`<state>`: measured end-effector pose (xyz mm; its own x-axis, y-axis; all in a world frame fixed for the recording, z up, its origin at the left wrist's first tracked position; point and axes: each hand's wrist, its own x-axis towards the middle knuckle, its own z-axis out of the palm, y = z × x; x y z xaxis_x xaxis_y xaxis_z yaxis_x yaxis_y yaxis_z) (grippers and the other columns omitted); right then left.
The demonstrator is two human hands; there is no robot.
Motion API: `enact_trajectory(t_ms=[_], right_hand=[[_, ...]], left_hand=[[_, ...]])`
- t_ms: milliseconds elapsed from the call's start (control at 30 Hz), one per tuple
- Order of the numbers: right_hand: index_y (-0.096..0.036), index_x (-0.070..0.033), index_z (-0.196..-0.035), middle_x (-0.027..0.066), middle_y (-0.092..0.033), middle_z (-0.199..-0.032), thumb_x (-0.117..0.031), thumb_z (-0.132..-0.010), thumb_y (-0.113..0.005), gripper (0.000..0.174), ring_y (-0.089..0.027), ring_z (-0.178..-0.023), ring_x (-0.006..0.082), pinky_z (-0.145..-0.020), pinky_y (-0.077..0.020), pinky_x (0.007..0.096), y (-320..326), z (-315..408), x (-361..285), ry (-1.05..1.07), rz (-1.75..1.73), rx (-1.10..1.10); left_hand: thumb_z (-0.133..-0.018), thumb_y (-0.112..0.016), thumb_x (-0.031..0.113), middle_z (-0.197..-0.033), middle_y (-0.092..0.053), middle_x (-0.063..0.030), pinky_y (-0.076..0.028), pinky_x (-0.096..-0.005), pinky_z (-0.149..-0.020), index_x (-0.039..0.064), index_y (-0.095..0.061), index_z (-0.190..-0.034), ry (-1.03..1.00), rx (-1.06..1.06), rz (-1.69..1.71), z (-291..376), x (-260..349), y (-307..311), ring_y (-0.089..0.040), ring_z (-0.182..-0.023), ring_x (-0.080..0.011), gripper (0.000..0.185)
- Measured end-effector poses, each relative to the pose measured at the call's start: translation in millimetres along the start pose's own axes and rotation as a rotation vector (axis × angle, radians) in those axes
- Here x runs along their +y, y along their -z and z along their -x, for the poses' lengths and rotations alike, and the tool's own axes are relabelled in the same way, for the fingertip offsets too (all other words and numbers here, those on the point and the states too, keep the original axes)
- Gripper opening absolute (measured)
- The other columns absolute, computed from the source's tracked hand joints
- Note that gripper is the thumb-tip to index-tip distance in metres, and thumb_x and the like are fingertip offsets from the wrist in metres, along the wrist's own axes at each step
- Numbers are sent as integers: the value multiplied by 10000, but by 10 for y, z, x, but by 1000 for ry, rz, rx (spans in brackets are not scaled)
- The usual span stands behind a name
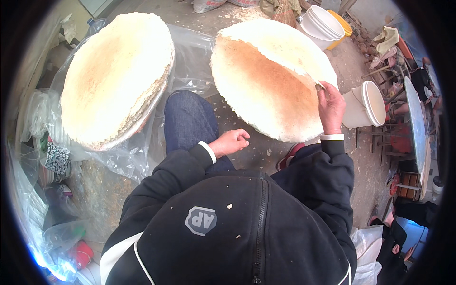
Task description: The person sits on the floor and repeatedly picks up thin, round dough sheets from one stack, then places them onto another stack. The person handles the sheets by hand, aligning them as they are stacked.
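My right hand (332, 103) pinches a small flat piece, or a stiff sheet edge, at the right side of a large round flatbread-like disc (270, 92). Which of the two it is cannot be told. A pale, ragged-edged thin layer (281, 46) covers the far part of that disc; its nearer part is browned. My left hand (231, 142) hovers over my lap, fingers loosely curled and holding nothing. To the left, a thick stack of pale round sheets (117, 78) with rough, layered edges lies on clear plastic sheeting (192, 53).
A lidded white bucket (372, 103) stands right of the disc. Behind are stacked white buckets (320, 26), a yellow bucket (342, 28) and a straw broom (284, 14). Crumbs litter the floor. At the far right are a round table (415, 124) and other people (392, 235).
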<state>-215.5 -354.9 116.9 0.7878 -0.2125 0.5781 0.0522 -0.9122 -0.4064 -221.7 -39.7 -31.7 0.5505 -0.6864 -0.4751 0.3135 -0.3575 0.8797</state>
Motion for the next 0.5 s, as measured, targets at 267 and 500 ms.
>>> enact_trajectory(t_ms=[267, 500], right_hand=[[-738, -129, -1053, 104, -728, -952, -62, -829, -729, 234, -689, -879, 282, -796, -539, 366, 21, 116, -36, 7, 29, 12], [-743, -154, -1013, 67, -725, -925, -54, -782, -733, 252, -656, -916, 286, -867, -492, 393, -225, 610, -81, 36, 53, -130]], left_hand=[[-947, -622, 152, -953, -636, -19, -486, -265, -765, 6, -548, -1266, -31, -24, -6, -17, -54, 22, -600, -858, -95, 358], [-967, -632, 181, -982, -629, -11, -497, -249, -794, 19, -534, -1300, -48, -79, 115, 65, 80, 46, -604, -883, -86, 383]])
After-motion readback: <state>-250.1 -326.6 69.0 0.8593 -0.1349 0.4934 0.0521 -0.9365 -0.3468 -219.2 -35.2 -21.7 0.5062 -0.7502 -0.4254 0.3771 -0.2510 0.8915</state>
